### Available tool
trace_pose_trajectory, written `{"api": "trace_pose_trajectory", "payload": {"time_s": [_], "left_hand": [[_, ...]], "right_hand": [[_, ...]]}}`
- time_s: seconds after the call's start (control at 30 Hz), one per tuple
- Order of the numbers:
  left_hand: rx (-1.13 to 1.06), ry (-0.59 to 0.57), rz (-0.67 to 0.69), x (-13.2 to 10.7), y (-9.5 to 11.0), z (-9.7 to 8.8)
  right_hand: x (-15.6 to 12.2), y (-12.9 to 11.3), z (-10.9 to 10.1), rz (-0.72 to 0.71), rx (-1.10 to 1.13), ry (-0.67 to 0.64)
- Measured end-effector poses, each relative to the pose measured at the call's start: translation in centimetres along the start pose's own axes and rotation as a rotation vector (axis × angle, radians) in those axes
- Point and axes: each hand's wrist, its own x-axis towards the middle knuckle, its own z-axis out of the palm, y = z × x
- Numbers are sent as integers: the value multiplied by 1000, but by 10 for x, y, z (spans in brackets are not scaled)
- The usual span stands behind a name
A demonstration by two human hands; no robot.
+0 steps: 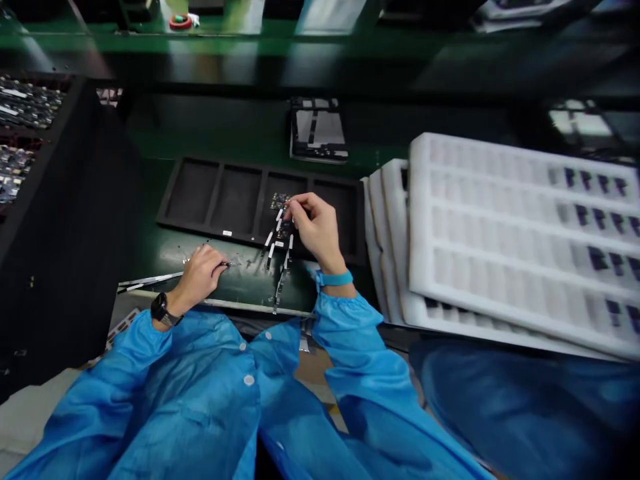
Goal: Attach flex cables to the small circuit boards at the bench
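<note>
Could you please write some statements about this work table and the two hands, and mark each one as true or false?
1. The right hand pinches a small circuit board over the black tray. True.
2. The left hand has a teal band on its wrist. False: it has a black watch; the teal band is on the right wrist.
3. White foam trays lie stacked to the right of the black tray. True.
4. The left hand rests inside the black tray. False: it rests on the green mat in front of the tray, holding a thin metal tool.
</note>
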Motion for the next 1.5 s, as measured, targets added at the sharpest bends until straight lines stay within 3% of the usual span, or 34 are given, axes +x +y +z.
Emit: {"api": "trace_pose_trajectory", "payload": {"time_s": [0.1,0.17,0.4,0.57,0.67,0.77,0.93,1.13,1.5], "left_hand": [[56,-29,96,-3,10,6],[-55,-17,72,-3,14,9],[-651,52,-483,18,19,-5],[-1017,178,-708,35,35,-24],[-1151,218,-734,44,44,-31],[-1220,290,-743,50,46,-32],[-1224,390,-738,52,41,-27],[-1213,373,-695,52,42,-23],[-1213,354,-707,56,46,-19]], "right_hand": [[-1,-4,-1,-12,-5,3],[-1,-5,-1,-20,-7,-15],[-4,-10,-1,21,35,-78],[-13,-35,6,88,204,-327],[-20,-50,20,79,269,-491],[-23,-56,34,49,293,-559],[-25,-53,42,55,282,-568],[-26,-53,41,43,198,-530],[-29,-50,44,138,334,-594]]}}
